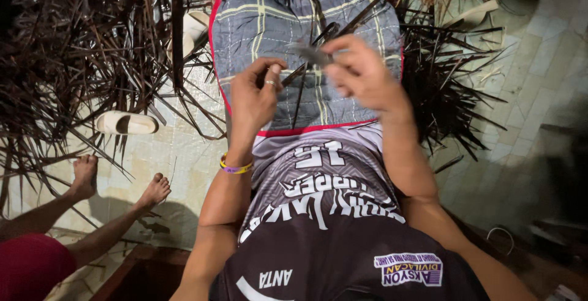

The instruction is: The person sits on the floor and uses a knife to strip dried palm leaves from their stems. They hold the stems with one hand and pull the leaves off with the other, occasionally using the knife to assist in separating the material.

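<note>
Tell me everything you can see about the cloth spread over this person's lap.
The cloth is a quilted grey-blue pad with pale yellow check lines and red edging. It lies flat across the lap, running away from the shirt hem. Dark dried leaf strips lie across it, and the left hand and right hand work just above it.

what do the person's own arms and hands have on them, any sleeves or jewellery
Both arms are bare, with no sleeves showing. The left hand wears a thin silver-coloured ring on one finger, and a narrow yellow and purple wristband circles that wrist. The right hand shows no ring or band.
</note>
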